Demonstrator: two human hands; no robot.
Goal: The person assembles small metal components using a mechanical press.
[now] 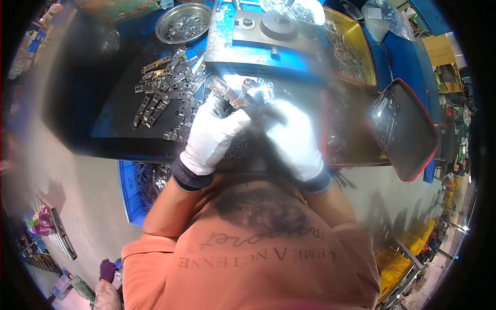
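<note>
My left hand [213,133], in a white glove with a dark cuff, is closed around a shiny metal hinge [225,90]. The hinge sticks up past the thumb and fingertips, below the front of a blue press. Close by on its right is my right hand [295,138], also white-gloved, with its fingers pointing toward the hinge. Glare and a dark smear hide those fingertips, so whether they grip anything does not show. To the left of my hands, a pile of similar metal hinges [168,85] lies spread over the dark tabletop [111,116].
The blue press [258,57] with a steel block stands straight ahead. A round metal bowl [183,23] of small parts sits behind the pile. At right are a yellow tray [364,54] and a dark red-rimmed tray [405,132]. A blue crate [129,194] stands below the table's left front.
</note>
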